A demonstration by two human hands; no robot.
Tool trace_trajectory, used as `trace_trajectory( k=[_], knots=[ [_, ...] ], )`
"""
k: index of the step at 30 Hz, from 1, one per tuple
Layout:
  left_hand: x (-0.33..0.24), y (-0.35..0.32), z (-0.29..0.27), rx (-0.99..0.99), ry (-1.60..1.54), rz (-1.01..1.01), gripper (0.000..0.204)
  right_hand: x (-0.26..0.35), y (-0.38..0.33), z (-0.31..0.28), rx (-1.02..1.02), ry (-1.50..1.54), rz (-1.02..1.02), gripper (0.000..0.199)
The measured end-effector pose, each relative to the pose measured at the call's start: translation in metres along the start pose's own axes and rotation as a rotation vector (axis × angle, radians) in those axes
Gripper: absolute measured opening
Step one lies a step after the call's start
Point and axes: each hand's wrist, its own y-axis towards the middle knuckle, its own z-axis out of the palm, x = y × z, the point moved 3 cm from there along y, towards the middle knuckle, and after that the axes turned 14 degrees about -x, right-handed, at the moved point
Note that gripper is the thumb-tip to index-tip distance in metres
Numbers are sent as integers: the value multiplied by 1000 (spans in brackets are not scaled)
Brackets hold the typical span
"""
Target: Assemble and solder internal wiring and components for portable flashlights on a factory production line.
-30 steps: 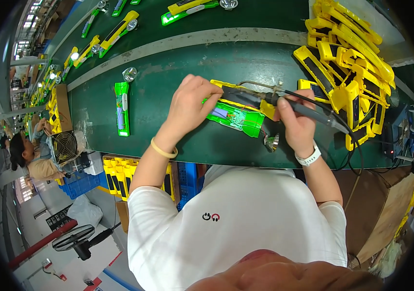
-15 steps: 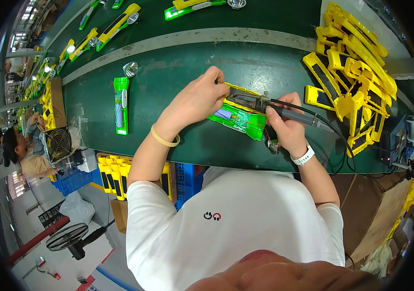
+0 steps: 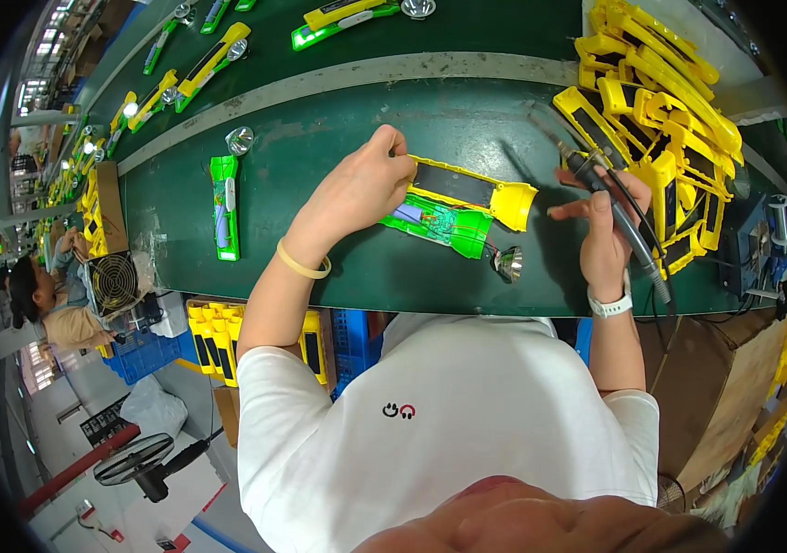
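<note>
Left hand [image 3: 368, 186]: fingers pinched on the left end of a yellow flashlight shell [image 3: 460, 188], black panel inside, flared mouth toward the right; a tan band [image 3: 304, 261] on the wrist. Right hand [image 3: 607, 226]: fingers curled loosely about the grey handle of a soldering iron [image 3: 628, 224], two fingertips pointing left off it; the iron slants with its tip up and left, apart from the shells; a white wristband [image 3: 611, 306] below. Green flashlight shell [image 3: 472, 235], one, open, on the desk [image 3: 366, 281] just below the yellow one, carrying a purple cell [image 3: 407, 212] and a circuit board [image 3: 440, 221]; thin wires reach toward a silvery reflector [image 3: 508, 264] at its right. Second green shell [image 3: 226, 214], standing lengthwise at the left, with its own reflector [image 3: 240, 140] at its upper end. Yellow shells, a heap [image 3: 679, 120], at the right, near the iron. Boxy dark unit [image 3: 745, 263], at the desk's right end. Yellow-and-green flashlights, several, beyond a grey strip [image 3: 366, 74], some with reflectors attached or alongside.
</note>
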Motion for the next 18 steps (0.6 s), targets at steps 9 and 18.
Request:
trace_trajectory(
  k=[9,18],
  knots=[
    [-8,2,0,1,-1,-9,3,-5,18,9,155,-110,-87,39],
    [-12,9,0,70,22,10,7,-4,18,-43,98,-556,-273,40]
  ],
)
